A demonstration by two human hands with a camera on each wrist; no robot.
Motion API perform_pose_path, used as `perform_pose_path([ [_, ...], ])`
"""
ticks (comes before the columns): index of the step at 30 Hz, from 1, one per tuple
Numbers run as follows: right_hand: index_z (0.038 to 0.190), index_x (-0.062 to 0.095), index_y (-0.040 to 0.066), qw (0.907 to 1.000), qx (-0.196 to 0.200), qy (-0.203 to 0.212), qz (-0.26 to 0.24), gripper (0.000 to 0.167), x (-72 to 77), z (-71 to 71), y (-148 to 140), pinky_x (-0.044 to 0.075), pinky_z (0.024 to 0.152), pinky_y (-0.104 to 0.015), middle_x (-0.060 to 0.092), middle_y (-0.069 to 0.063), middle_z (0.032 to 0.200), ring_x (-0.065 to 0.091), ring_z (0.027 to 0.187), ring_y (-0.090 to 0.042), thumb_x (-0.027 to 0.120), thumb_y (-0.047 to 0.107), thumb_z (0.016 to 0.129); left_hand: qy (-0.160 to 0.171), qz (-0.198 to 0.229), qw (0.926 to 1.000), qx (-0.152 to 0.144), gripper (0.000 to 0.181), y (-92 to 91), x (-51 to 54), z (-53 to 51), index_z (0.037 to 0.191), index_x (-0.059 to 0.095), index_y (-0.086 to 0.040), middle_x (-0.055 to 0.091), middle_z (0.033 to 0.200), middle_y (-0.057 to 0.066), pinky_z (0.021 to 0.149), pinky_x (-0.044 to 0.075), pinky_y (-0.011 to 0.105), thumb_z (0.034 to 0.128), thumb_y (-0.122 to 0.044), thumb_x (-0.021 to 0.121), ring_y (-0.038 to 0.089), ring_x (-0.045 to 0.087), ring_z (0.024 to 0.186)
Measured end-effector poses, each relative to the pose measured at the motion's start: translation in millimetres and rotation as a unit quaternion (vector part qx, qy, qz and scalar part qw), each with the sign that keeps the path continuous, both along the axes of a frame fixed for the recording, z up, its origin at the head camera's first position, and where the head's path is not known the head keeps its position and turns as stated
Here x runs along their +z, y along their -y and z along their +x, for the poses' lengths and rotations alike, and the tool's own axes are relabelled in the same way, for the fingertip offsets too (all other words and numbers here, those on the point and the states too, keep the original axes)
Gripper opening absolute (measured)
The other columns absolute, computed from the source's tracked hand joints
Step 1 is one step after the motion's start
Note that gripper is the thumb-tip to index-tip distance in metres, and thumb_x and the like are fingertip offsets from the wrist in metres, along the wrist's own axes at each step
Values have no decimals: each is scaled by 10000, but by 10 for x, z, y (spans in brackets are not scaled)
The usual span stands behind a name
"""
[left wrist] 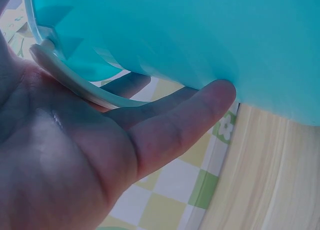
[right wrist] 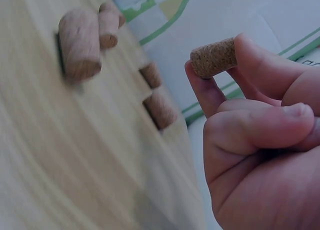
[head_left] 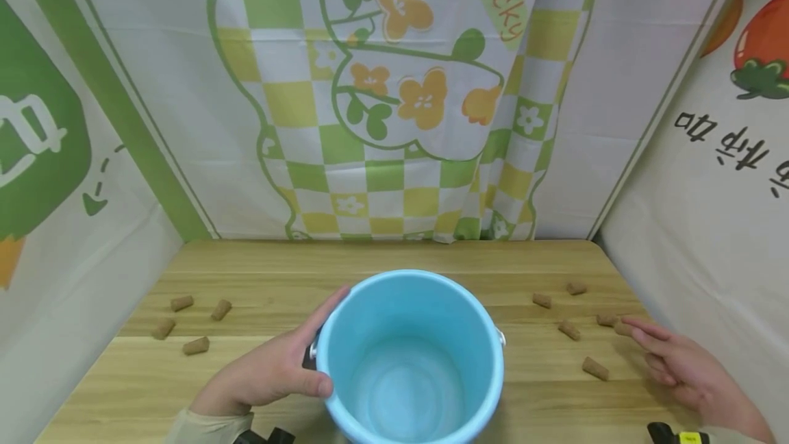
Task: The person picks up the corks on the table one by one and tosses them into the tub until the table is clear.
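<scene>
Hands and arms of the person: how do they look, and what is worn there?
The left hand and right hand are ungloved. Behind them show beige fabric sleeves and small black devices; the right device bears a yellow label.

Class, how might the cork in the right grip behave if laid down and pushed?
The cork would probably roll sideways, given its rounded barrel. Its grainy surface suggests it isn't very slippery, and its cork-like speckling hints at lightness.

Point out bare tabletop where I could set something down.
Bare table lies between the four left-side corks and the left hand, and between the bucket and the five right-side corks. Crowded: those five, with the right hand alongside pinching another cork.
</scene>
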State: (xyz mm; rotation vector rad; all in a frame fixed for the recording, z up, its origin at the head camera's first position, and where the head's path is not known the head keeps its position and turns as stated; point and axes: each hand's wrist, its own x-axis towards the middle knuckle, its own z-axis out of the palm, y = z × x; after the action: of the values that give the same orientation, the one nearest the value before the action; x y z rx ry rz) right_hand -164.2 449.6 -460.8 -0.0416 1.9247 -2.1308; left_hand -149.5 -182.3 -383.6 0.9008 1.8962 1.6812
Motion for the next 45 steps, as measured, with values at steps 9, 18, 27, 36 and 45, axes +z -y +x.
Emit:
perform_pose_path([
  [9,1263,695,275,9979,105,-84,-628,355,159,-48,174,371,456,-179,629,117,1201,356,502,-20,418,135,1091,-73,-24,10000,-18,1118,6,-18,-20,1601,-24,-358,183,1579,223,956,473,451,860,-203,799,458,426,1276],
  [18,1319,661,147,9827,664,-643,-1602,415,471,-132,461,349,442,-161,628,54,1289,76,511,-153,323,50,1098,-187,26,9998,-36,1120,6,-29,-22,1603,-25,-347,197,1566,240,951,477,446,860,-203,800,472,430,1264],
  [27,1357,630,178,9874,932,-858,-945,385,875,-202,806,369,449,-162,539,26,1033,47,518,-224,359,88,1100,-26,45,10000,-33,1113,6,-38,-21,1602,-17,-352,214,1555,247,943,483,450,862,-202,800,471,437,1259],
  [36,1390,596,167,9795,1435,-1393,-258,392,1207,-238,1159,247,415,-242,606,37,1269,112,481,-242,347,77,1101,-75,49,10000,4,1103,7,-23,-10,1605,-3,-348,212,1556,251,938,485,444,862,-214,801,466,437,1257],
  [45,1350,630,98,9720,1516,-1788,128,359,1459,-200,1512,241,367,-284,675,42,1055,152,441,-236,423,13,1069,-75,89,9999,-32,1127,2,-43,-15,1603,-27,-345,228,1544,266,932,491,447,857,-205,806,472,439,1256],
])
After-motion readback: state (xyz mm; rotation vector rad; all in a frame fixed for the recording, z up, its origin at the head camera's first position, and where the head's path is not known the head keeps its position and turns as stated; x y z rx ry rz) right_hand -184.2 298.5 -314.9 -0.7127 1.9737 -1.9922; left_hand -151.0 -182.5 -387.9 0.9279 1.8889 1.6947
